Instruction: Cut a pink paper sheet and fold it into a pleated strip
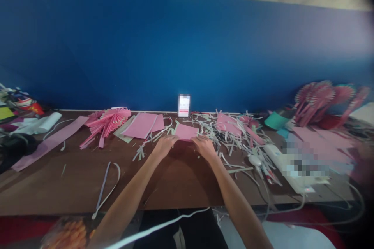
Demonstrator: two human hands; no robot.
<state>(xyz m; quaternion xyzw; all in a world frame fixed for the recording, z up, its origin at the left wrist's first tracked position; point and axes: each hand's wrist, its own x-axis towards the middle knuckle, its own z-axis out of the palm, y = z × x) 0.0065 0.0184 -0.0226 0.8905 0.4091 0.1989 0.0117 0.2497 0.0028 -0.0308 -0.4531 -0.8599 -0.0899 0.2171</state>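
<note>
Both hands hold a pink sheet of paper at its near edge, in the middle of the brown table. My left hand has its fingers closed at the sheet's left corner. On the right corner, my right hand grips with the fingers curled over the edge. The near edge looks bent or folded between them. A pale sheet edge shows behind the pink one. Paper scraps lie close around the hands, and a phone stands upright just beyond, against the blue partition.
Left are pink sheets, pleated paper fans and a long pink strip. Right are tangled paper strips, a white power strip, a green roll and more pleated fans. A white cable crosses my lap.
</note>
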